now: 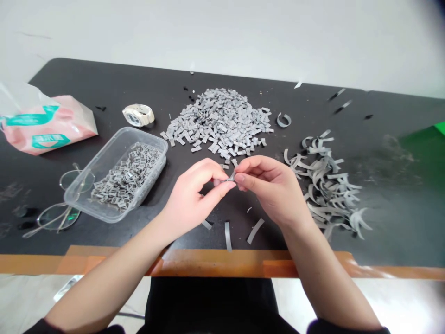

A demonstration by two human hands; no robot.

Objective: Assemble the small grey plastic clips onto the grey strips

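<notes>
My left hand (194,195) and my right hand (269,185) meet above the black table (382,208), fingertips pinched together on one small grey piece (232,176). Just behind them lies a large heap of small grey pieces (219,121). To the left stands a clear plastic tray (104,211) partly filled with similar grey pieces. A pile of curled grey strips (330,185) lies to the right of my right hand. A few loose strips (227,235) rest on the table under my hands.
Eyeglasses (57,214) lie left of the tray. A pink and white plastic bag (45,123) sits at the far left, a roll of tape (139,114) behind the tray. An orange tape band (215,264) runs along the near table edge. Something green (427,144) shows at right.
</notes>
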